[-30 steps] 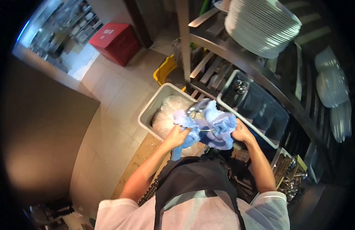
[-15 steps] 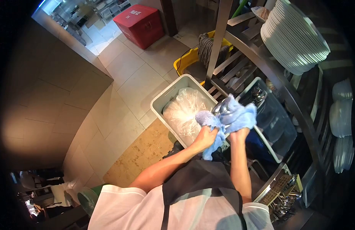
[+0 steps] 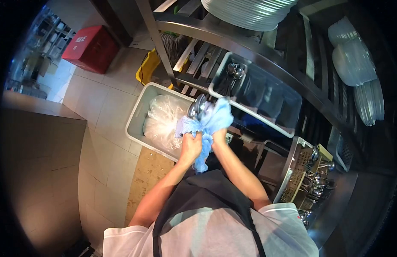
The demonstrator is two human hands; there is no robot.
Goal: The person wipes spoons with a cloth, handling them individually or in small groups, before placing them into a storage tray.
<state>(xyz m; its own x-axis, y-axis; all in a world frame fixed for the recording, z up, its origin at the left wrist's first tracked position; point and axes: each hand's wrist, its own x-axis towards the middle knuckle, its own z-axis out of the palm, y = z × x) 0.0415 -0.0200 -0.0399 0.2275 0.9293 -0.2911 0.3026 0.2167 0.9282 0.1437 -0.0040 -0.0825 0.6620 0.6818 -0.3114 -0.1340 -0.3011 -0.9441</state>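
My left hand (image 3: 191, 145) is closed around a light blue cloth (image 3: 220, 115), whose loose end hangs below the fingers. Shiny rounded metal heads, which look like spoons (image 3: 198, 105), poke out of the cloth's far side; their handles are hidden. My right hand (image 3: 219, 137) is closed on the cloth's right part, bunched against the spoons. Both hands are close together, by the right edge of a grey tub (image 3: 134, 124) with a clear plastic bag (image 3: 164, 120) in it.
On a metal rack (image 3: 233, 40) stand stacked white plates (image 3: 254, 13) and a divided bin (image 3: 267, 115) with several ladles or spoons (image 3: 236, 70). Cutlery baskets (image 3: 299, 175) are at right. A yellow bucket (image 3: 151, 70) and a red box (image 3: 91, 49) stand on the floor.
My view has turned right, so the tub, rack and red box sit further left. Both hands still hold the cloth around the spoons, and the cloth's right part has shifted slightly.
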